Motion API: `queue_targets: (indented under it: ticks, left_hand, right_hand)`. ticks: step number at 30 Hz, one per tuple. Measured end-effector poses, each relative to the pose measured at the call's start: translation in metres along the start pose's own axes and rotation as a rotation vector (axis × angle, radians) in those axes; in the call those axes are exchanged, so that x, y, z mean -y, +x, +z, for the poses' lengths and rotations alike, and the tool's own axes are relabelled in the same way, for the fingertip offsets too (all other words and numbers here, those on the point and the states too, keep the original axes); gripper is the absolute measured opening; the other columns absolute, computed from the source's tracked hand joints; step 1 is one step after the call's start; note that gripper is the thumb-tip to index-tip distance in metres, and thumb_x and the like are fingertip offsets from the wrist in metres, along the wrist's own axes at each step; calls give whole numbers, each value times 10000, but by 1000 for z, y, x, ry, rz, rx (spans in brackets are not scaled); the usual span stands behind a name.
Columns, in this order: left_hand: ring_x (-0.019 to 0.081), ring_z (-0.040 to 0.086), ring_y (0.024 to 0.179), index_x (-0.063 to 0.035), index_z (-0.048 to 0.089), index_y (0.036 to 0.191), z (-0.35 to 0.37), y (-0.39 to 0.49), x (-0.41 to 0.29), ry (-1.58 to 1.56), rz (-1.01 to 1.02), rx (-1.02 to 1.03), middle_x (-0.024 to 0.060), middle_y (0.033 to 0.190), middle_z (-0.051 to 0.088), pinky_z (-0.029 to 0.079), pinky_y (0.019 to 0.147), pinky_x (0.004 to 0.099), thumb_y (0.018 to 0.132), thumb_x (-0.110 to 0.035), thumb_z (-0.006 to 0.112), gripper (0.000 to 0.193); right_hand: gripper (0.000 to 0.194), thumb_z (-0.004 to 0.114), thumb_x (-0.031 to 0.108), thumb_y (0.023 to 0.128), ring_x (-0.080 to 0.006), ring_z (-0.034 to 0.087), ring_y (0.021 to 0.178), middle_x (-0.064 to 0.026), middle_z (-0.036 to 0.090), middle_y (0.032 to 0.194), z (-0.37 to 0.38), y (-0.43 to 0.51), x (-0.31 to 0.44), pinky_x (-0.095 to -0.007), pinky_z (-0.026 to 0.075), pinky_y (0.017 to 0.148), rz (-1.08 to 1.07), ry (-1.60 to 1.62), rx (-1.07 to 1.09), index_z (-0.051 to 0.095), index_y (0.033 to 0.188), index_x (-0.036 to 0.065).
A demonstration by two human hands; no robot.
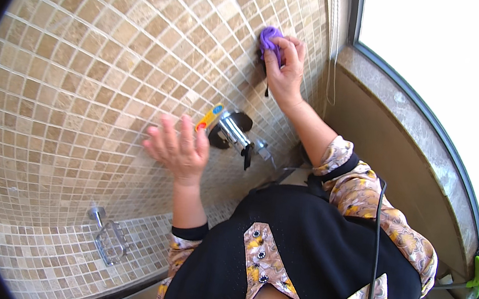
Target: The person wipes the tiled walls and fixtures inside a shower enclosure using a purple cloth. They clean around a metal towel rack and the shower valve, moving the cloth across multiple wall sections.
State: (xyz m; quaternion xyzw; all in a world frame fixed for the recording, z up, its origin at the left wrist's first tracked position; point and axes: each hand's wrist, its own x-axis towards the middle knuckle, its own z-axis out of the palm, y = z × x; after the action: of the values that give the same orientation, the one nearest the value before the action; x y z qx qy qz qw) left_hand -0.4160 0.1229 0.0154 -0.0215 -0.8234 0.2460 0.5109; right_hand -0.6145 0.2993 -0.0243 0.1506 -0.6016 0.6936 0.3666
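A bunched purple cloth (270, 41) is gripped in the fingers of my right hand (287, 72), up against the beige mosaic-tiled wall (144, 48). Lower and to the left, my left hand (181, 149) is held out in front of the tiles with its fingers apart and nothing in it. Whether its fingertips touch the wall, I cannot tell. Between my hands, a chrome mixer tap (233, 131) projects from the wall. A yellow tag (209, 118) with red and blue spots sits beside my left fingers at the tap.
A chrome wire soap basket (111, 241) is fixed low at the left. To the right runs a stone window sill (420, 136) below a bright window (441, 75). A blind cord (332, 78) hangs in the corner. A black cable (374, 255) crosses my clothing. A green-handled tool (478, 277) stands far right.
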Motion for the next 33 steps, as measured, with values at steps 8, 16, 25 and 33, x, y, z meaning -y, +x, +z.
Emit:
queue_targets:
  ticks: [8, 16, 25, 33]
  left_hand:
    - [329, 308, 1500, -165, 458, 1511, 33, -16, -24, -40, -45, 74, 107, 1566, 442, 57, 1231, 555, 1061, -450, 363, 541]
    - [322, 312, 1500, -206, 461, 1507, 36, -14, -28, 54, -27, 62, 51, 1560, 458, 67, 1231, 567, 1050, -444, 410, 518]
    - [387, 237, 1516, -142, 288, 1574, 44, -24, -20, -79, 44, -129, 146, 1625, 304, 98, 1226, 581, 1058, -436, 398, 604]
    - [368, 231, 1520, -233, 277, 1590, 40, -29, -18, -195, 48, -80, 107, 1654, 247, 126, 1223, 585, 1045, -497, 417, 622]
  right_hand:
    - [317, 731, 39, 760, -285, 591, 959, -73, 610, 1083, 7, -59, 47, -392, 512, 807, -418, 61, 436, 713, 1063, 130]
    - [261, 651, -73, 849, -291, 581, 963, -144, 582, 1053, -16, 39, 15, -376, 484, 844, -241, -23, -32, 663, 1076, 56]
    - [335, 732, 76, 815, -226, 521, 943, -72, 561, 1028, 50, 24, 60, -368, 429, 817, -404, 44, 27, 718, 1149, 102]
    - [397, 672, 308, 791, -158, 530, 1064, 51, 570, 1212, 38, -14, 59, -337, 426, 843, -1031, 61, 620, 703, 1185, 267]
